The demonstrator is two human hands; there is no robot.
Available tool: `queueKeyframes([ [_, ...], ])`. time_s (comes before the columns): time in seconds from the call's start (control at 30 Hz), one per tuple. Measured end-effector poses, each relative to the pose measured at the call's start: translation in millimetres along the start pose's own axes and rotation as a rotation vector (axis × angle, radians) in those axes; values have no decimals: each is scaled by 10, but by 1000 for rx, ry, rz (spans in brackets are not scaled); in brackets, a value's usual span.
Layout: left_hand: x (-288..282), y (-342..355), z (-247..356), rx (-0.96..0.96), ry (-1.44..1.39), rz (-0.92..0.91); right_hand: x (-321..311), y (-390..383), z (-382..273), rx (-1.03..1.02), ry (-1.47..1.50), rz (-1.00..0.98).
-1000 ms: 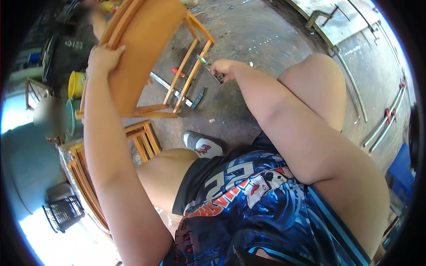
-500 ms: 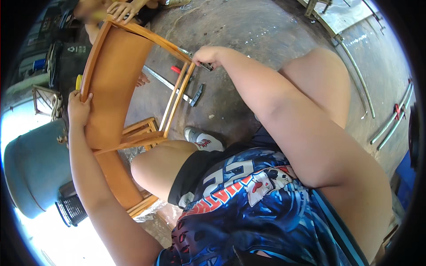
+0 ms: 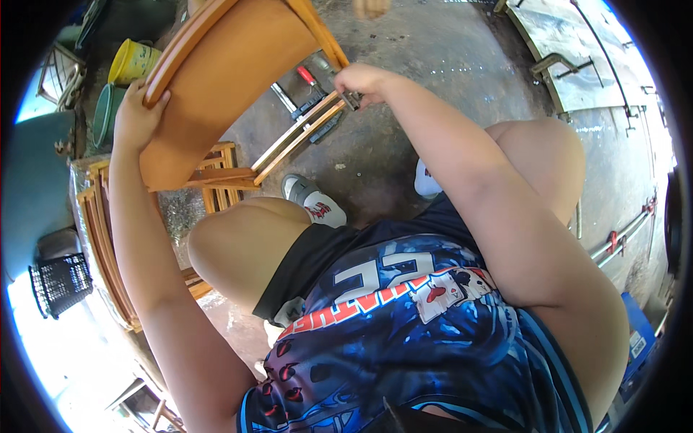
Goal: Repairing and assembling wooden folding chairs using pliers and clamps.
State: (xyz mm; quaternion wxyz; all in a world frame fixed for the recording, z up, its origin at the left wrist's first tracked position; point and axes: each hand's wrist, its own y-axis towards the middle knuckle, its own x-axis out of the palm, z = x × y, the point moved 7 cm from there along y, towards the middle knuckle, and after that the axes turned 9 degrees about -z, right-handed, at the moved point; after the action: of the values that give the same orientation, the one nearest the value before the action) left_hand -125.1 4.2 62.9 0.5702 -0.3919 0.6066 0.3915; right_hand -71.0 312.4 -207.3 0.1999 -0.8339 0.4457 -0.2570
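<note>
A brown wooden chair (image 3: 224,79) with a broad curved panel is tilted before me. My left hand (image 3: 137,115) is closed around the end of its curved edge rail. At the far side of the frame my right hand (image 3: 361,83) is closed on a dark metal piece (image 3: 351,101), which looks like the end of a metal clamp, beside the slim wooden rails (image 3: 296,141). Most of that piece is hidden by my fingers. Below the rails lies a bar clamp with a red handle (image 3: 308,76) on the floor.
Another person's blurred hand (image 3: 369,7) shows at the top edge. A yellow bucket (image 3: 135,61) and a green bucket (image 3: 108,115) stand at left, above stacked wooden frames (image 3: 108,245) and a black basket (image 3: 61,285). Clamps (image 3: 563,65) sit on a metal-topped table at right.
The chair has moved up and to the right in view, with both my hands still on it. The other person's hand has come off the chair's far end.
</note>
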Motion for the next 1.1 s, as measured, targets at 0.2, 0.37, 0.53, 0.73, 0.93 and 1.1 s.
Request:
queueKeyframes([
  [0.2,-18,144,-221,-147,19,-23,-95,-53,-276,8,-30,194],
  [0.37,82,181,-257,-284,212,75,-174,83,-365,97,-166,152],
  [0.53,96,194,-342,-229,188,127,-272,306,-374,137,-204,175],
  [0.73,-132,3,-45,-296,56,144,-238,297,-500,211,-101,309],
  [0.93,-256,-58,137,-269,81,154,-183,278,-688,298,44,113],
  [1.1,-253,-56,135,-274,66,131,-283,387,-689,336,21,101],
])
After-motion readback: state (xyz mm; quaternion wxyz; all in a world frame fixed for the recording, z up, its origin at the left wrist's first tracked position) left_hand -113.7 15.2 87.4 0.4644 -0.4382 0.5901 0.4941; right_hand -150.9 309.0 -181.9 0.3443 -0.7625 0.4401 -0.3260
